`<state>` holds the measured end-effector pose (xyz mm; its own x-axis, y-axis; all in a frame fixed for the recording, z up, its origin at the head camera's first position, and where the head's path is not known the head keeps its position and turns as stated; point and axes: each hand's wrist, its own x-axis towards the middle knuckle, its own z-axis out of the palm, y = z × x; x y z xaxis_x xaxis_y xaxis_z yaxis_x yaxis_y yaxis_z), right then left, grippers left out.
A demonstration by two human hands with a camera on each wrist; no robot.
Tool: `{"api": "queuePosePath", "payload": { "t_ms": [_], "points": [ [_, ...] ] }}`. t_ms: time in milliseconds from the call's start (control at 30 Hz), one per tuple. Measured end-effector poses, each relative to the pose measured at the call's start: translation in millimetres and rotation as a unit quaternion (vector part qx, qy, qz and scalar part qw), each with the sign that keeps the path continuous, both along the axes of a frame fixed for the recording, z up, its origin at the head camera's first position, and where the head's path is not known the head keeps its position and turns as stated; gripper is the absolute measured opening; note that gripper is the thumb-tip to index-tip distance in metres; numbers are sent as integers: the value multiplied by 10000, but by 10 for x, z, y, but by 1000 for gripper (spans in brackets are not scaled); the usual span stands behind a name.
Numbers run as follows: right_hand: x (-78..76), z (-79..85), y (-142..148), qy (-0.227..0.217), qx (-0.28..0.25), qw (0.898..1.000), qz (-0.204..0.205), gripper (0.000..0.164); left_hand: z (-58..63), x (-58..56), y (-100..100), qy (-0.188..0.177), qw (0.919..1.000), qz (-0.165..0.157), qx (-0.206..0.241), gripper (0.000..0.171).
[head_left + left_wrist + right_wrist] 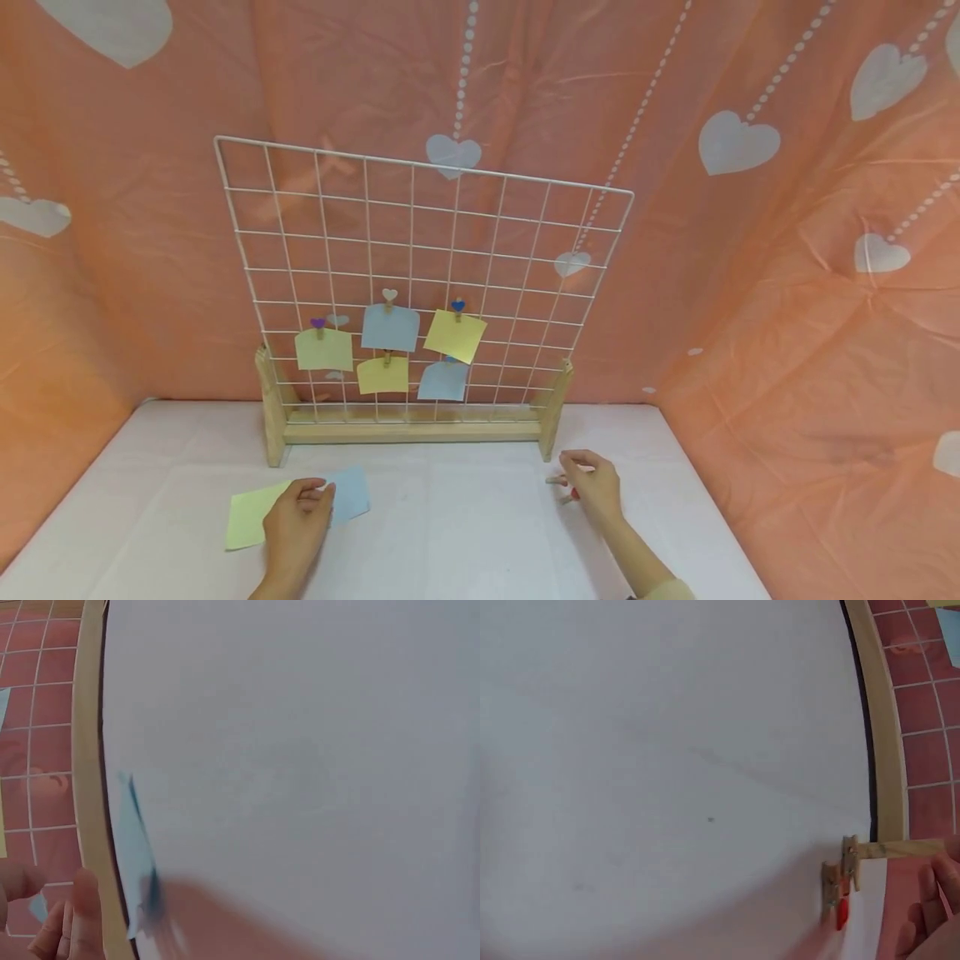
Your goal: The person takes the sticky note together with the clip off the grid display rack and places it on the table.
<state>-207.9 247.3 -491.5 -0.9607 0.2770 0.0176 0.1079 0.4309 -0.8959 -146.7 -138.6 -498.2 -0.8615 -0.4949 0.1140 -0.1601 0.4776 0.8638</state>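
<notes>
My left hand (295,525) pinches a light blue paper note (350,496) between thumb and forefinger. In the left wrist view that note (135,855) appears tilted, nearly edge-on. A pale green note (251,517) lies on the table, partly under the left hand. My right hand (596,485) hovers with loosely bent fingers beside two small wooden clothespins (557,480), one with a red heart; nothing shows between its fingertips. In the right wrist view both clothespins (850,864) are apart from the fingers (946,877).
A white wire grid (517,275) stands in a wooden base (412,432) behind the hands. Several notes hang on it by heart-topped clothespins, among them a yellow note (456,335) and a blue note (390,327). An orange curtain (750,292) surrounds the white table (450,517).
</notes>
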Motion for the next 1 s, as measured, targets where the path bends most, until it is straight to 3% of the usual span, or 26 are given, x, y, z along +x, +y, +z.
{"api": "queuePosePath", "payload": {
  "t_ms": [167, 367, 700, 867, 1000],
  "points": [
    [-77, 164, -96, 168, 303, 9994, 60, 20, 90, -78, 34, 200, 9998, -13, -5, 20],
    [-159, 343, -178, 539, 678, 9961, 184, 18, 198, -196, 99, 696, 9975, -58, 81, 19],
    [-244, 532, -285, 1088, 606, 9919, 239, 16, 372, -363, 200, 1137, 9918, -570, 72, 20],
    [-294, 617, -358, 1285, 451, 9902, 310, 19, 438, -451, 254, 1459, 9868, -704, -89, 18],
    [-342, 704, -431, 1482, 263, 9876, 443, 19, 538, -523, 308, 1482, 9860, -768, -59, 18]
  ]
}}
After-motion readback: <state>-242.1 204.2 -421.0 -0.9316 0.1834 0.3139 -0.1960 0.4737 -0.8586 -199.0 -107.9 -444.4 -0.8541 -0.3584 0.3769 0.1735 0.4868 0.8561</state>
